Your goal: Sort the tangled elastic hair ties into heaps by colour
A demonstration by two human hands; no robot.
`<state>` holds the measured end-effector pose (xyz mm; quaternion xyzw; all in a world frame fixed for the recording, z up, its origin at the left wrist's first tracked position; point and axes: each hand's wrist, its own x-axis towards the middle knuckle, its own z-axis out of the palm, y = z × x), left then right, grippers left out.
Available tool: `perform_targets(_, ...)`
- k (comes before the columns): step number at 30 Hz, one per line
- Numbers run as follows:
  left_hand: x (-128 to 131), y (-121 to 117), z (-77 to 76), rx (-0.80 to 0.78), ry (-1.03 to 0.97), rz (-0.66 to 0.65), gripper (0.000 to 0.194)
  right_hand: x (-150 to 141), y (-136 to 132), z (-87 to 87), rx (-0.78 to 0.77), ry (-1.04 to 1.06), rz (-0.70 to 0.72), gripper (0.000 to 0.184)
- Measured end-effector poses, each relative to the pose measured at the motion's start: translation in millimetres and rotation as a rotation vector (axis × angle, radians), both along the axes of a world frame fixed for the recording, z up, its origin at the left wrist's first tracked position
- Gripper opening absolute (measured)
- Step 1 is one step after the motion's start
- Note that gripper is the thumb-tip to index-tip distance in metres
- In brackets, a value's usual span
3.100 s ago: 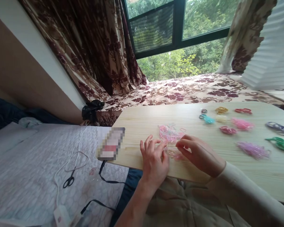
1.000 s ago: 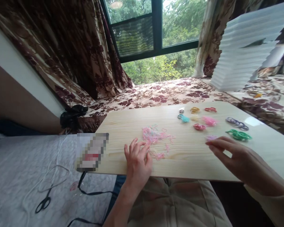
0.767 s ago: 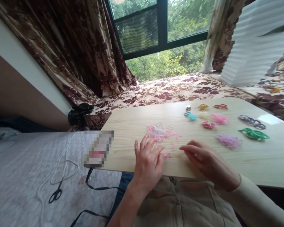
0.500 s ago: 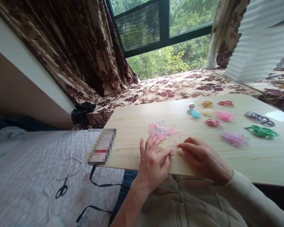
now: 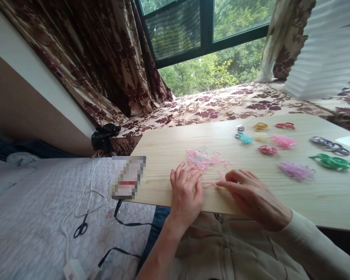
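Note:
A loose pile of small pink and pale elastic bands [image 5: 198, 157] lies on the wooden board. My left hand [image 5: 186, 194] rests at the pile's near edge with its fingers spread, holding nothing. To its right, my right hand [image 5: 251, 198] points inward, its thumb and forefinger closed at one end of a pink elastic band [image 5: 208, 183] on the board. Several stray bands trail from the pile toward the right fingertips.
Purple bands [image 5: 296, 171], pink bands [image 5: 284, 141] and blue bands [image 5: 245, 138] lie in bunches at right, near green hair ties [image 5: 332, 161] and a dark coil [image 5: 329, 145]. A blurred-out object [image 5: 128, 179] sits at the board's left edge. Scissors [image 5: 81, 229] lie on the bed.
My left hand has drawn back slightly left, its thumb and forefinger no longer together near the right fingertips. My right fingertips have shifted a little left, onto the pink band. The view has shifted slightly.

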<state>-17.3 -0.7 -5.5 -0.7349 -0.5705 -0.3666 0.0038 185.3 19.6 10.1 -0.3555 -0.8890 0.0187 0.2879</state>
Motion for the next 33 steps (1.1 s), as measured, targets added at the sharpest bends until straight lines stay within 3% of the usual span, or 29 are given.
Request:
perform_targets(10, -0.3, -1.5, -0.7, -0.014, -0.004, -0.032, 0.034, 5.2, 2.3, -9.8, 0.079, 0.053, -0.13, 0.03)
perform_targets(15, -0.2, -1.2, -2.3, -0.009, -0.004, -0.028, 0.033, 5.4, 3.9, -9.5, 0.069, 0.031, -0.067, 0.032)
perform_targets(20, 0.0, -1.5, -3.2, -0.013, -0.008, -0.025, 0.033, 5.5, 6.4, -12.3, 0.12, 0.047, -0.173, 0.033)
perform_targets(25, -0.2, -1.3, -3.7, -0.006, 0.0, -0.018, 0.033, 7.3, 5.5, -12.7, 0.124, 0.064, -0.117, 0.03)
perform_targets(33, -0.3, -1.3, -4.0, -0.009, 0.02, -0.018, 0.033, 4.4, 5.8, -15.2, 0.071, -0.001, -0.151, 0.035)
